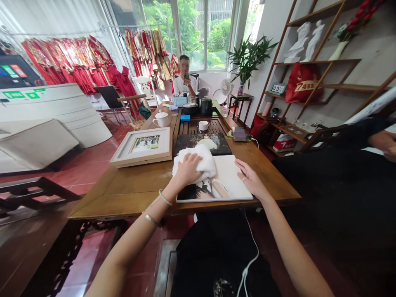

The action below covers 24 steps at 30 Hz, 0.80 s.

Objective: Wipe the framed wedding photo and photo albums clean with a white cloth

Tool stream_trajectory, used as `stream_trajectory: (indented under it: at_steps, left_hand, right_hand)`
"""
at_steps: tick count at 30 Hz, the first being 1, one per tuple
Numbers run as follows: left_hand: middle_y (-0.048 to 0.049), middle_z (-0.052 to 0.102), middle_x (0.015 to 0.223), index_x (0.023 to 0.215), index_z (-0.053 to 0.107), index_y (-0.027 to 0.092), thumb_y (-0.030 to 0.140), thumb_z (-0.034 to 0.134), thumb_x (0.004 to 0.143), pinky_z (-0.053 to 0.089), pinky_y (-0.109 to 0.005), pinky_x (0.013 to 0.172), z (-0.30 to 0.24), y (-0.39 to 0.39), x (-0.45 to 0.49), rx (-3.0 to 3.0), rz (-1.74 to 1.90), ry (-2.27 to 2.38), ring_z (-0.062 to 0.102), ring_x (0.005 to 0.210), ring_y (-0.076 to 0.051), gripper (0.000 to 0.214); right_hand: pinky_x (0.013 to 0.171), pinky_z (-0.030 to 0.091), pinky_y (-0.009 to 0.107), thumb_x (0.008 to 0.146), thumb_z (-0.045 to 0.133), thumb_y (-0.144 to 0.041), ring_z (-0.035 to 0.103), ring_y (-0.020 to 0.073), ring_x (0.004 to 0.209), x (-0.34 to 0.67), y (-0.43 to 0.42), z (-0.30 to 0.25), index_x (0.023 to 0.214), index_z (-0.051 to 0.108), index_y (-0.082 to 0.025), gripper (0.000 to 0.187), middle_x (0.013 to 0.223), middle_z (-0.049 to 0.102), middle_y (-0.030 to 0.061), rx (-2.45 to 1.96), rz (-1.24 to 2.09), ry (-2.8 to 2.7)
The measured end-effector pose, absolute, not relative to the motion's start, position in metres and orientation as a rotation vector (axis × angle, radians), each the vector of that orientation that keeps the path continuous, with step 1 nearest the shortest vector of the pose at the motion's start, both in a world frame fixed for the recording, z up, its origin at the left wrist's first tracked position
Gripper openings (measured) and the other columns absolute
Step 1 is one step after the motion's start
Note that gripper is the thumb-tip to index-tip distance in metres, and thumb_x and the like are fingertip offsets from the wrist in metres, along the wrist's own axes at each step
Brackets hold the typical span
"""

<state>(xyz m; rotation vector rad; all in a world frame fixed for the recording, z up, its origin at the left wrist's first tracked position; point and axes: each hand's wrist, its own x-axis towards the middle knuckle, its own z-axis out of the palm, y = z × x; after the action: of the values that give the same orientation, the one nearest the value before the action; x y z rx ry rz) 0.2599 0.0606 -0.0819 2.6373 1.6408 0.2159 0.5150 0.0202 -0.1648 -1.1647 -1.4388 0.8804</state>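
A large photo album (227, 181) lies open on the near edge of a wooden tea table (133, 189). My left hand (187, 168) presses a white cloth (201, 161) onto its left page, fingers curled over the cloth. On the right page rests my right hand (252, 178), flat with fingers stretched out, holding the album down. A second dark photo print (202, 143) lies just beyond the album. Bracelets circle my left wrist.
A framed photo (142, 146) sits left of the album. Farther back stand a white teapot (161, 119), a cup (203, 125), a black kettle (206, 106) and a phone (239, 134). A person (185, 80) sits at the far end. Shelves (309, 62) line the right wall; red garments (71, 62) hang left.
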Motion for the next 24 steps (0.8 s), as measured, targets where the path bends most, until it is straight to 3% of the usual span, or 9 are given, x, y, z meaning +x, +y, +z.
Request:
stream_trajectory:
  at_steps: [5, 15, 24]
  left_hand:
    - [-0.0097, 0.035, 0.150, 0.134, 0.044, 0.023, 0.030, 0.056, 0.083, 0.045, -0.058, 0.095, -0.082, 0.051, 0.255, 2.653, 0.193, 1.647, 0.024, 0.139, -0.032, 0.053]
    - [-0.0075, 0.029, 0.154, 0.138, 0.040, 0.025, 0.024, 0.057, 0.076, 0.042, -0.055, 0.098, -0.081, -0.046, 0.234, 2.620, 0.061, 1.610, 0.017, 0.142, -0.033, 0.065]
    - [-0.0068, 0.034, 0.151, 0.133, 0.044, 0.024, 0.028, 0.057, 0.076, 0.044, -0.058, 0.094, -0.079, 0.011, 0.250, 2.647, 0.134, 1.546, 0.023, 0.140, -0.033, 0.059]
  right_hand:
    - [0.115, 0.026, 0.045, 0.085, 0.051, -0.027, 0.031, 0.0207, 0.141, 0.515, 0.019, -0.163, 0.135, 0.042, -0.028, 0.051, 0.149, 0.040, 0.0088, -1.159, 0.890, -1.434]
    - [0.114, 0.027, 0.044, 0.087, 0.049, -0.025, 0.034, 0.0195, 0.140, 0.516, 0.019, -0.164, 0.134, 0.044, -0.027, 0.048, 0.147, 0.044, 0.0095, -1.181, 0.851, -1.469]
    - [0.115, 0.027, 0.045, 0.086, 0.051, -0.027, 0.035, 0.0213, 0.140, 0.516, 0.019, -0.163, 0.133, 0.046, -0.026, 0.047, 0.145, 0.047, 0.0100, -1.184, 0.853, -1.473]
